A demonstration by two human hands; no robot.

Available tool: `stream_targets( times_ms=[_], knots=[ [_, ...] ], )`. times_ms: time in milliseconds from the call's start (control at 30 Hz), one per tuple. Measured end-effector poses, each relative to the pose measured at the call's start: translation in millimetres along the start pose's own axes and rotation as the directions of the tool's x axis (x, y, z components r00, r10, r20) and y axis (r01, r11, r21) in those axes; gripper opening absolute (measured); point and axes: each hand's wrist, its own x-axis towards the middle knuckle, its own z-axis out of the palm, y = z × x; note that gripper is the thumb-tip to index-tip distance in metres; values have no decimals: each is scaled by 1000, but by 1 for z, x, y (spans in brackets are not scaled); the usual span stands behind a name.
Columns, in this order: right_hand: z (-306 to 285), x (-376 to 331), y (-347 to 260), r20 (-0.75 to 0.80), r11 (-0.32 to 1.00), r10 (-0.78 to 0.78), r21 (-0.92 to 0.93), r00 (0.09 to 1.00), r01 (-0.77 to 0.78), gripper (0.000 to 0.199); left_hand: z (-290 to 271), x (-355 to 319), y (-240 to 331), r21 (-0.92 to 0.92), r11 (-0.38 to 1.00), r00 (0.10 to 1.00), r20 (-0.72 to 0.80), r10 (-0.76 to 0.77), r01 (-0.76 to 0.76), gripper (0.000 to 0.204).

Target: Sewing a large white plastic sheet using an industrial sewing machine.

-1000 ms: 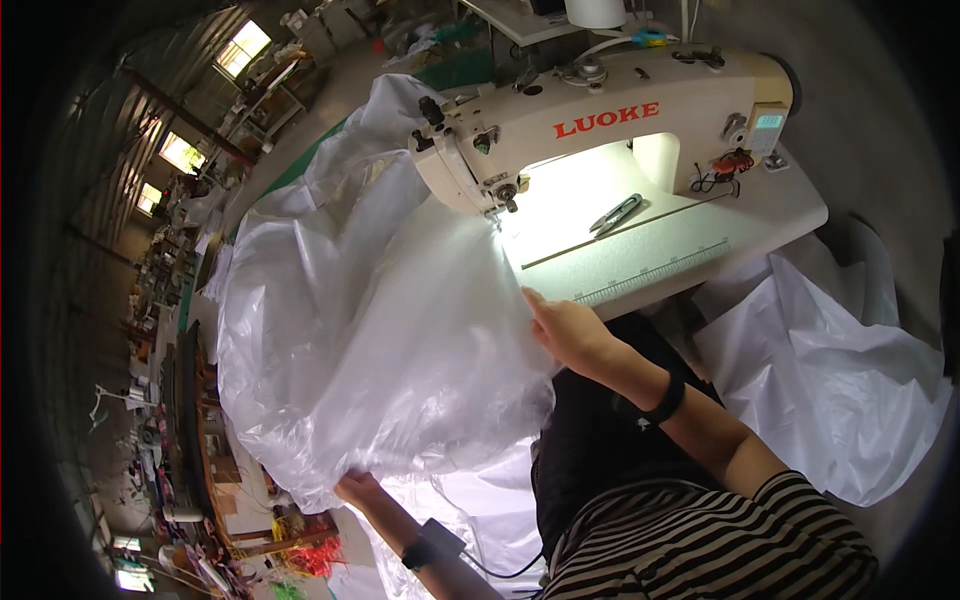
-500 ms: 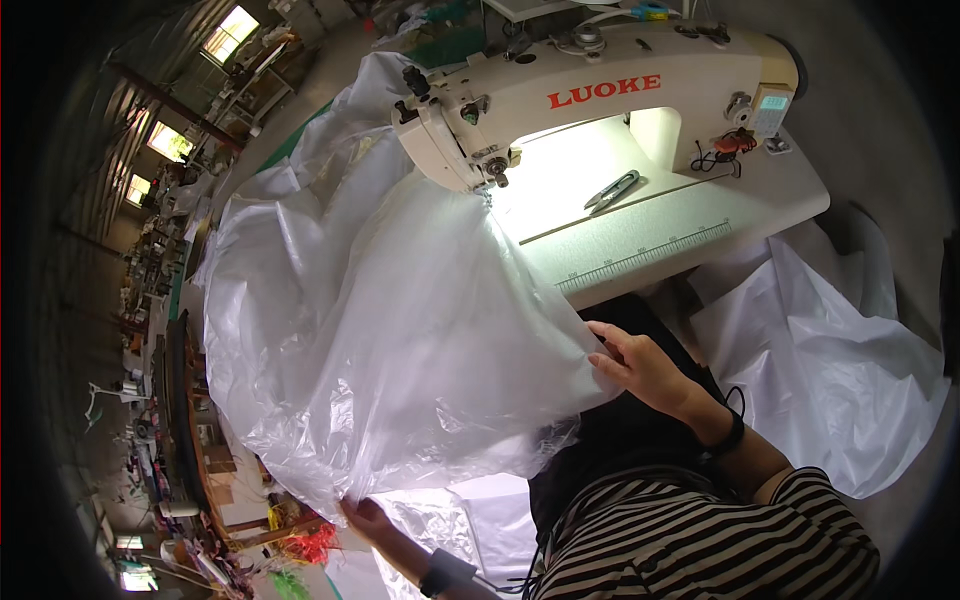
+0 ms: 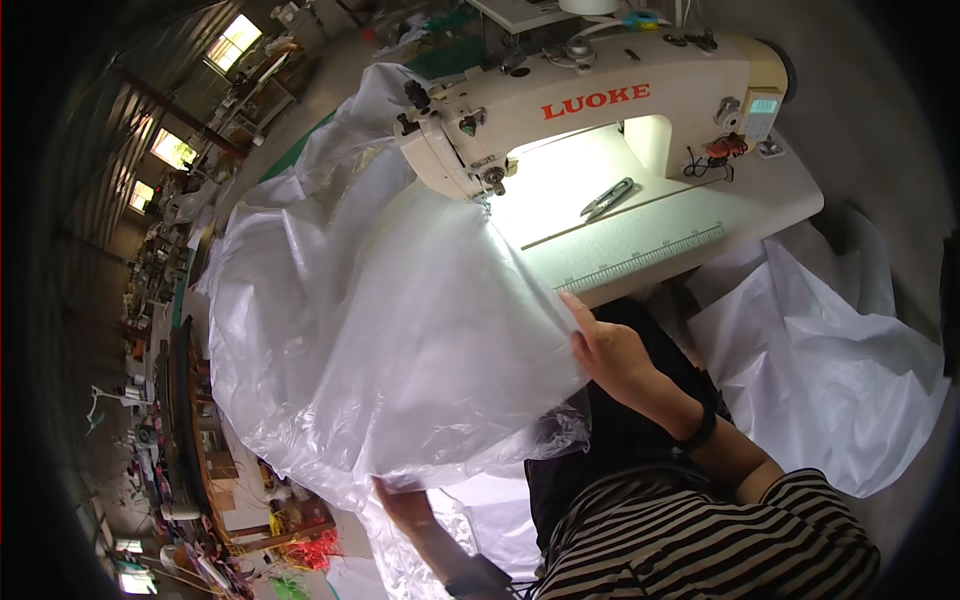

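Note:
A large sheet of shiny, translucent white plastic [image 3: 440, 330] spreads from under the head of a white sewing machine [image 3: 600, 95] down toward my lap. At its right edge, just below the machine bed, my right hand [image 3: 618, 355] pinches the sheet, the index finger stretched along the edge. My left hand [image 3: 405, 510] grips the sheet's lower edge at the near left; its fingers are partly hidden by the plastic. The needle area is mostly covered by the machine head and the sheet. Thread snips [image 3: 607, 199] lie on the lit machine bed.
More white sheeting [image 3: 820, 370] hangs in folds to the right of the machine. A ruler scale [image 3: 640, 258] runs along the bed's front edge. Red clips with black cord [image 3: 725, 150] sit near the control display [image 3: 763, 108]. Cluttered benches line the far left.
My right hand has moved up and left, closer to the machine bed, with the sheet's edge. My left hand has shifted right. The view has tilted slightly.

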Motion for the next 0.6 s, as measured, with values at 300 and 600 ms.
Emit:
stream_targets(
  times_ms=[300, 600],
  knots=[
    [24, 7, 1, -123, 990, -99, -117, 988, 84, 55, 45, 9, 36, 344, 909, 897, -283, 339, -235, 41],
    [39, 25, -21, -7, 911, -148, -389, 989, 134, 49, 64, 98, 69, 671, 605, 551, -336, 764, -429, 23]
  ],
)
